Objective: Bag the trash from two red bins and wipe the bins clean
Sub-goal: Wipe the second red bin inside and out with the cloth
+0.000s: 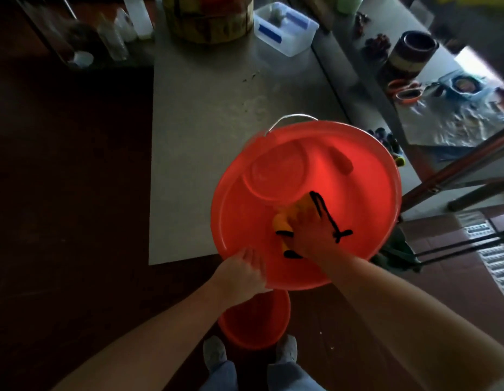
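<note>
Hands first, in the head view: the left hand (242, 273) comes in from the near left with the forearm straight, and its fingers (252, 256) curl over the near-left rim of the large red bin (358, 179), gripping it. The right hand (310, 232) reaches from the near right down into the bin's mouth. Its fingers are bent over a yellow cloth (281, 221) and hold it pressed against the inner wall, just near of the round bottom.

The bin is tipped with its mouth facing up toward the camera. Its wire handle (293, 117) hangs over the far rim. It overlaps the near right corner of the grey worktop (205, 136), and its near rim hangs past the worktop's near edge. A second, smaller red bin (255, 320) stands on the floor below it, between the person's shoes (215, 351).

Beyond the large bin, a bare stretch of worktop runs far to a clear plastic box (284, 26). The worktop's left edge drops to dark floor. On the right, slanted wooden legs (456, 167) stand close to the bin's right rim.
</note>
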A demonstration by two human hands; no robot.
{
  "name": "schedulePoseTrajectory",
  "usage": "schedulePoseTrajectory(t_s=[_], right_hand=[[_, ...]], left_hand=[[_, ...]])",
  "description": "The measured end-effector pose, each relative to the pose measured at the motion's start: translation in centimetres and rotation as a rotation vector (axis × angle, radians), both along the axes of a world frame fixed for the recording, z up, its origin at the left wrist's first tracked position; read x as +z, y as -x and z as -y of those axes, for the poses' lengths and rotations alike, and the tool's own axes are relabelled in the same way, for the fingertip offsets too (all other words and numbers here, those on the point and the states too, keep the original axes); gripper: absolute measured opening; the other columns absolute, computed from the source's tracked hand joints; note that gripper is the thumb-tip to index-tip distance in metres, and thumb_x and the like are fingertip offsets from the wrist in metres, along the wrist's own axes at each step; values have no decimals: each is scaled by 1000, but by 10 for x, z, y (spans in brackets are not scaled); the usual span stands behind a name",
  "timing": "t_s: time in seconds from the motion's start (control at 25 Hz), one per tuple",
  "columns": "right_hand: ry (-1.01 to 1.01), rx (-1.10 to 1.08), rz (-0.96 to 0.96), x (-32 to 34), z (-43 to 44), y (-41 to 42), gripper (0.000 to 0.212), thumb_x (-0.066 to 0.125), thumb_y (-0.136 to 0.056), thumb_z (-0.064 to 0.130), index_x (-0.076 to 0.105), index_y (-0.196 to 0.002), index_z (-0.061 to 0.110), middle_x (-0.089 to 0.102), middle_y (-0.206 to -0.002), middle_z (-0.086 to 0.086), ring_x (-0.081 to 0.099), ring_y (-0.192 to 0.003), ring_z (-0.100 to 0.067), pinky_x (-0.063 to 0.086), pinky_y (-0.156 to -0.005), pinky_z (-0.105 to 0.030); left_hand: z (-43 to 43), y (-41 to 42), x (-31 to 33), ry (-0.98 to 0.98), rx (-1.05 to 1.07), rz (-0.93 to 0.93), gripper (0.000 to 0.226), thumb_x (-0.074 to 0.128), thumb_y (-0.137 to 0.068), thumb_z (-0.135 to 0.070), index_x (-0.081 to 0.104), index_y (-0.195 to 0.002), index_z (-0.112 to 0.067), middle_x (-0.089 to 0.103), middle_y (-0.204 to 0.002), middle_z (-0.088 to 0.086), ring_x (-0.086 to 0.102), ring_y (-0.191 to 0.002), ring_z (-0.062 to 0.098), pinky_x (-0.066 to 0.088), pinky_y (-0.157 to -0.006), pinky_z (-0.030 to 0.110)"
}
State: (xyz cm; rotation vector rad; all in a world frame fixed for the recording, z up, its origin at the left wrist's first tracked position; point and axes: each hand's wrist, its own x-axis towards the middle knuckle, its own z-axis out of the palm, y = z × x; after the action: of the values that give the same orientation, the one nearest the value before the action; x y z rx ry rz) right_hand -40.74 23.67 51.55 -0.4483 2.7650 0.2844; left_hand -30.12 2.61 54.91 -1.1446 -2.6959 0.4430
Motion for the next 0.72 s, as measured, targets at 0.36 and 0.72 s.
schedulePoseTrajectory(t_s=[0.36, 0.72], right_hand=[[-47, 111, 30, 26, -24, -14, 67, 29, -97, 68, 33, -155, 36, 31, -162, 2, 12, -154, -25, 1, -123, -48], [312, -80, 300, 31, 29, -64, 72, 26, -97, 70, 12, -160, 38, 18, -168, 1, 11, -155, -24, 9, -124, -49]], left_hand=[[6, 0, 2, 7, 18, 69, 69, 50, -84, -75, 76, -85, -11, 74, -85, 8, 70, -76, 23, 56, -74, 31], [5, 9, 18, 100, -2, 67, 60, 58, -76, -80, 70, -67, -21, 68, -67, -3, 63, -64, 17, 52, -67, 27]])
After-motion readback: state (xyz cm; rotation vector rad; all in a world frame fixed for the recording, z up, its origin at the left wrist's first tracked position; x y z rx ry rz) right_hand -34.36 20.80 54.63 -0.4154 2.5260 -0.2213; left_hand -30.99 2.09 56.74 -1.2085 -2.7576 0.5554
